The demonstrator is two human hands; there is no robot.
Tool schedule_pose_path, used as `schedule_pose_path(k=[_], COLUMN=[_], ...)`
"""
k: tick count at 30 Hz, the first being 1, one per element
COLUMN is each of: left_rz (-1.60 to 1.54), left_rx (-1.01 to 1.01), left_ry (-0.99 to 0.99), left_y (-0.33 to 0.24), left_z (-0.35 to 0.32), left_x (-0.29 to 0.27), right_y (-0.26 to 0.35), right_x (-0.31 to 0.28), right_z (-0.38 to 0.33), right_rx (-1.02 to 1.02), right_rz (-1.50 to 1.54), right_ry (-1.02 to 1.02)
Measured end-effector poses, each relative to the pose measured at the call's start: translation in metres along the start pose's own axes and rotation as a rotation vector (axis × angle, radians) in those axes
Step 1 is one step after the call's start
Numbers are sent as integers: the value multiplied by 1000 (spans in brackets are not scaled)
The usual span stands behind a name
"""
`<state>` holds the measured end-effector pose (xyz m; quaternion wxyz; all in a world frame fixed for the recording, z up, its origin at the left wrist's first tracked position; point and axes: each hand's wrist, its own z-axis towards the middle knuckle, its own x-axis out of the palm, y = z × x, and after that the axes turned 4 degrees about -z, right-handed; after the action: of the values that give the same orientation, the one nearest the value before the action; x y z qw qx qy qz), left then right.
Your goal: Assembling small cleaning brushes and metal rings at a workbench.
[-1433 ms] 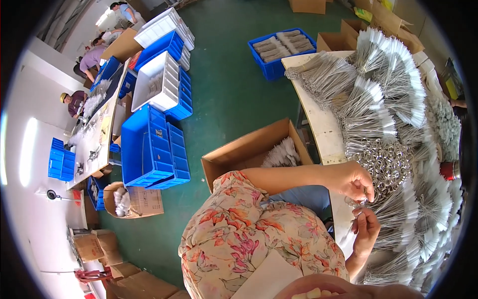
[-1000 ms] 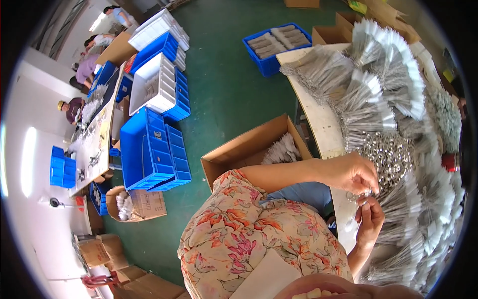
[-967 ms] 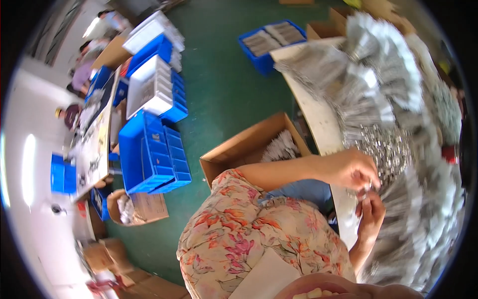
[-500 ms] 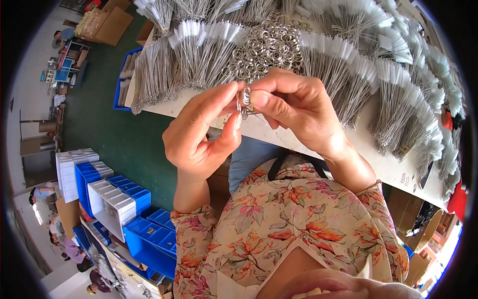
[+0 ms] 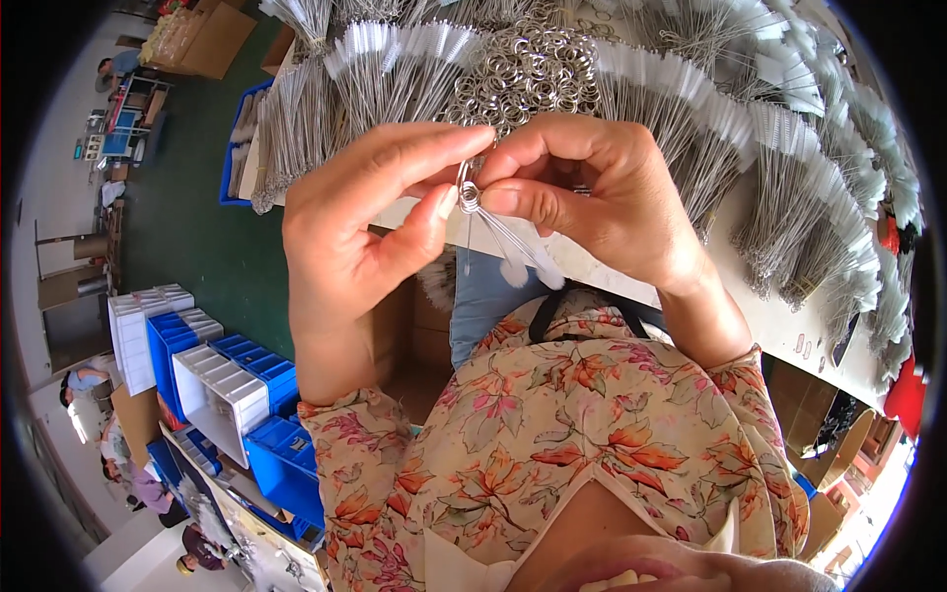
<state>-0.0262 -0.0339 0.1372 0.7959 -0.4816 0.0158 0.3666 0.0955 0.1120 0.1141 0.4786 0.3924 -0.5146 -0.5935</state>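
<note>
Both hands meet over the near edge of the table. My left hand (image 5: 360, 212) is closed, its index finger and thumb at a shiny split ring (image 5: 462, 173) seen nearly edge-on. My right hand (image 5: 602, 202) is closed too, thumb and forefinger pinching beside the looped wire ends gathered at the ring. From those loops several thin wire brushes (image 5: 503, 235) hang down, their white bristle tips pointing toward my lap. The fingers partly hide how the loops sit on the ring. Just beyond my hands lies a heap of loose metal rings (image 5: 533, 84).
Bundles of wire brushes (image 5: 395, 84) cover the table (image 5: 809, 345) on both sides of the ring heap. A blue bin (image 5: 237, 163) stands at its left end. White and blue crates (image 5: 222, 395) are stacked on the green floor at left. Other people (image 5: 143, 483) sit farther off.
My left hand has shifted left and the wrists have turned. The brushes, barely visible before, now hang down below the fingers with their white tips showing.
</note>
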Motion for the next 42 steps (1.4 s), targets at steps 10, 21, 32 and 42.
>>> schedule_pose_path(k=[10,21,32,42], left_rz=[-622,-762,-866,-413], left_rx=[-425,-641,-249,-313], left_ry=[-92,-66,-389,-618], left_y=[14,3,15,16], left_z=[-14,-23,-47,-91], left_x=[-2,-13,-1,-49], right_y=[-6,-19,-31,-87], right_x=[5,16,49,68], right_z=[-2,0,7,4], right_rx=[69,63,-136,-36], right_rz=[177,144,181,-305], right_ry=[42,65,30,68])
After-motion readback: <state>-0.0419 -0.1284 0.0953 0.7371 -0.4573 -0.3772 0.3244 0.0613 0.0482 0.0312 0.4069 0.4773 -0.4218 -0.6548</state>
